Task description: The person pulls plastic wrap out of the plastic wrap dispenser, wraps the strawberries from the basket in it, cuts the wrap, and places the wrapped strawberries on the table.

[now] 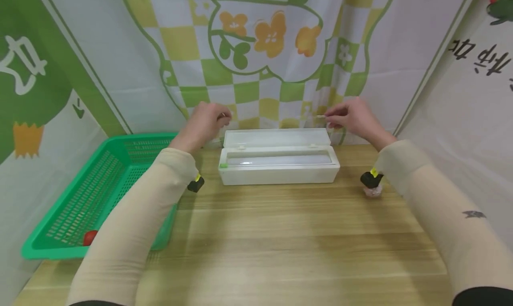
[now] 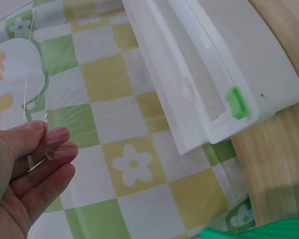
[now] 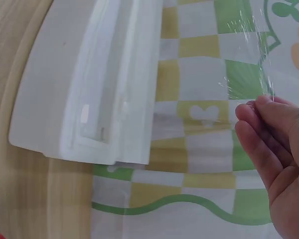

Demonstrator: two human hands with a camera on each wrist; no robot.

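Note:
Thumb and fingers of my left hand (image 1: 209,121) pinch one end of clear cling film; crumpled film (image 2: 62,149) shows between the fingertips in the left wrist view. My right hand (image 1: 354,118) pinches the other end, where fine creases in the film (image 3: 243,82) fan out from the fingertips. Both hands are raised above and behind a long white cling film box (image 1: 278,176), one near each end. Its lid (image 1: 276,138) is tilted back, and a green slider (image 2: 236,103) sits at its left end. Whether the film still joins the box cannot be told.
A green perforated basket (image 1: 52,252) stands at the left with a red object (image 1: 90,238) inside, partly behind the left sleeve. A small pinkish object (image 1: 373,191) lies below the right wrist. A patterned curtain (image 1: 264,96) hangs behind the wooden table (image 1: 280,252).

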